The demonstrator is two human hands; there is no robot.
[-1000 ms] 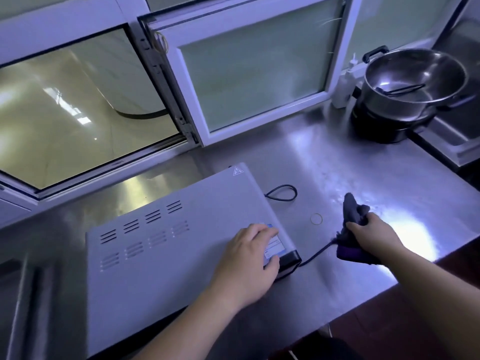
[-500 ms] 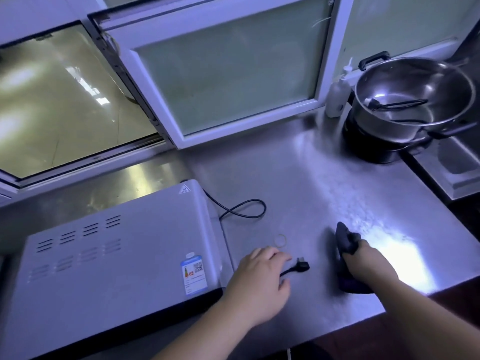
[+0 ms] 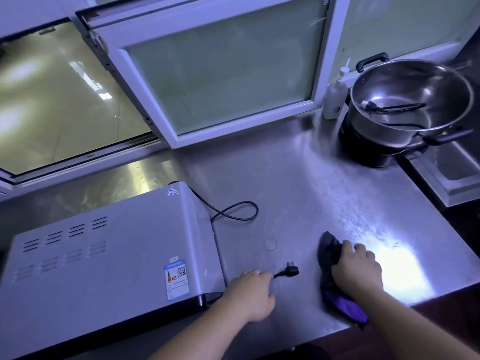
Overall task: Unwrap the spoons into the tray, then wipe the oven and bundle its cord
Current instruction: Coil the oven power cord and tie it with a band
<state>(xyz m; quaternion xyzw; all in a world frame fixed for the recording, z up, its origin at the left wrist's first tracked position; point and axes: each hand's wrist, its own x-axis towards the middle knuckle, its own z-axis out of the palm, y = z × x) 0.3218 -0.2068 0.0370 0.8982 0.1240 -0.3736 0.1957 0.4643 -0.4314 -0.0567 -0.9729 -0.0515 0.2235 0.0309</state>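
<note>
Head view | left hand (image 3: 249, 294): fingers curled round cord (image 3: 255, 211) just behind plug (image 3: 292, 271), right of oven (image 3: 104, 255) | right hand (image 3: 358, 271): fingers bent, gripping cloth (image 3: 328, 252) on counter (image 3: 311, 190) | rubber band (image 3: 270, 243) lying loose just beyond plug | judged: wiping apparently over, bundling barely begun; spoons, tray unseen

A: Where does the left hand (image 3: 249, 294) go?
B: Off the silver box-shaped oven (image 3: 104, 268), onto the steel bench (image 3: 311, 190) beside its front right corner; it now pinches the thin black cord (image 3: 233, 216) just behind the black plug (image 3: 291, 271).
A: And the right hand (image 3: 357, 268)?
B: It lowers the dark crumpled cloth (image 3: 328, 250), upright a second ago, flat near the bench's front edge.
</note>
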